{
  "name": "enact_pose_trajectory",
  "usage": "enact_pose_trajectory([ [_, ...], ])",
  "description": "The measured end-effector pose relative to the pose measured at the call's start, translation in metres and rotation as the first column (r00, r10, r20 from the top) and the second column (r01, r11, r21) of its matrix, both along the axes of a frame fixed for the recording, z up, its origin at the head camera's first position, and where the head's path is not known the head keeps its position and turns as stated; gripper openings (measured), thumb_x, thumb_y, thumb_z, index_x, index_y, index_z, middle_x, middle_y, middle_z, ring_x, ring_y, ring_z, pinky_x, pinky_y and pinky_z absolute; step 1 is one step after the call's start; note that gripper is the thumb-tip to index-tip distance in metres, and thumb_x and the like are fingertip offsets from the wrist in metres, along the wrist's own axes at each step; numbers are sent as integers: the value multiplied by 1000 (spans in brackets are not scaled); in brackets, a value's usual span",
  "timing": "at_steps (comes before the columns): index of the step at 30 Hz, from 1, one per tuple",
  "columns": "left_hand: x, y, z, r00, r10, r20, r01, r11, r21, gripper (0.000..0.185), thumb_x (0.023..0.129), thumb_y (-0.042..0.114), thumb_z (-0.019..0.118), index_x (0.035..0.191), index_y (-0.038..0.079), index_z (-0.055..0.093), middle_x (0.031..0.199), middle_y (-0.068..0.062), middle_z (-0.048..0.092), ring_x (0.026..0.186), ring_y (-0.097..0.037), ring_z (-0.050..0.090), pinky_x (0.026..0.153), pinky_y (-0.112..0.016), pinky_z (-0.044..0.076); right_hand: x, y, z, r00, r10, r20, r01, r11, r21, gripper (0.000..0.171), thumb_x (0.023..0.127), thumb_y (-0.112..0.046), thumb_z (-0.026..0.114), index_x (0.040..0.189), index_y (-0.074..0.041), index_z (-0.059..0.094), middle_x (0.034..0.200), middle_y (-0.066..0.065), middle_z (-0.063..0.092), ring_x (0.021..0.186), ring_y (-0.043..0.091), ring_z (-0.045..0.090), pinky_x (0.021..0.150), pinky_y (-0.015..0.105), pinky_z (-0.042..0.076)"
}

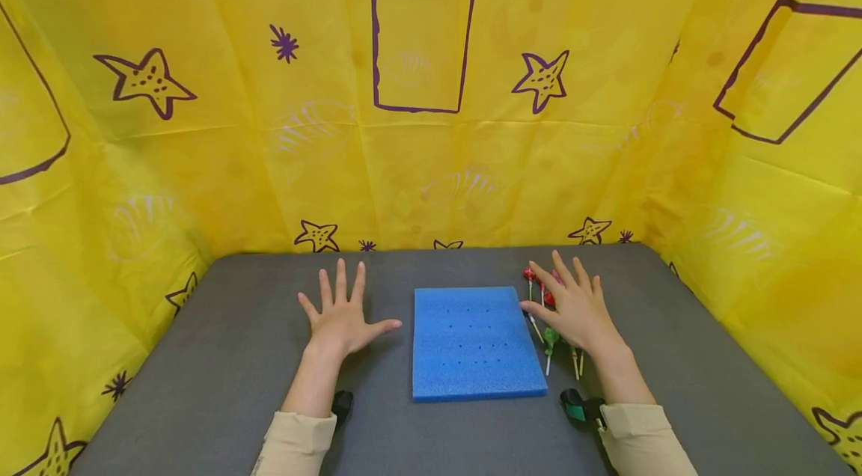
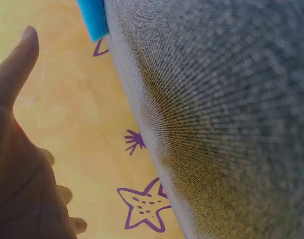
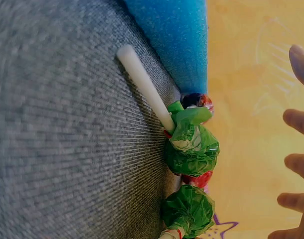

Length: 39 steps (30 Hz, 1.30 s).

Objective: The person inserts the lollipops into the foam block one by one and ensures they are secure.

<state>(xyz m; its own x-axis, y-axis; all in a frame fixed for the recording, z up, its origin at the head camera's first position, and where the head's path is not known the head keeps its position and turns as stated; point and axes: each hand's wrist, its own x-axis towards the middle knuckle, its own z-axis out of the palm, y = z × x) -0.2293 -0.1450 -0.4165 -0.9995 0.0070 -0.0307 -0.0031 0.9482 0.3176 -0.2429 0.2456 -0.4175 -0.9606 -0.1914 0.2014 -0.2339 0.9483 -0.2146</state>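
I see a grey fabric-covered table (image 1: pixel 202 356) walled in by yellow plastic sheeting printed with purple stars (image 1: pixel 202 162), and near its middle lies a flat blue foam block with rows of small holes (image 1: pixel 474 341). My left hand (image 1: pixel 343 319) rests well left of the block, fingers spread flat and holding nothing, while my right hand (image 1: pixel 572 307) hovers just right of it, fingers spread and empty. Under that right hand, just beside the block's right edge, lies a small cluster of red- and green-wrapped lollipops on white sticks (image 1: pixel 547 311).
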Motion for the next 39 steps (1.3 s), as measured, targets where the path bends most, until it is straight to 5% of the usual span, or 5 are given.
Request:
enact_pose_trajectory([
  [18,3,2,2,999,-28,33,27,999,32,120,75,75,64,160,19,-1,166,-19,-13,151,-50,-14,108,-81,-10,1,6,0,1000,2,6,-2,1000,-4,79,88,-68,54,155,-34,29,166,17,17,150,53,10,110,81,7],
  [27,3,2,3,991,-92,96,82,991,102,119,77,73,65,160,18,1,166,-22,-5,150,-54,0,110,-81,4,2,11,5,1000,-21,16,22,999,-46,78,90,-67,53,153,-25,36,164,21,21,146,53,22,110,79,15],
  [30,0,6,2,981,-178,78,159,967,201,113,81,64,68,160,14,5,167,-21,1,152,-49,7,115,-75,13,2,15,5,1000,-29,13,29,998,-55,78,90,-67,52,153,-22,37,162,23,22,144,53,26,109,78,19],
  [36,-5,22,-3,920,-391,0,358,843,401,91,87,42,71,156,5,25,163,-18,25,151,-38,26,120,-58,26,2,19,5,999,-35,26,37,996,-80,78,92,-66,51,152,-18,38,161,25,24,140,55,29,107,77,25],
  [39,-6,29,-7,904,-428,-7,389,813,434,87,87,39,73,154,5,30,161,-18,30,149,-39,30,119,-59,28,2,20,5,999,-34,32,37,995,-88,78,92,-66,50,152,-17,39,160,25,25,139,55,31,106,77,27],
])
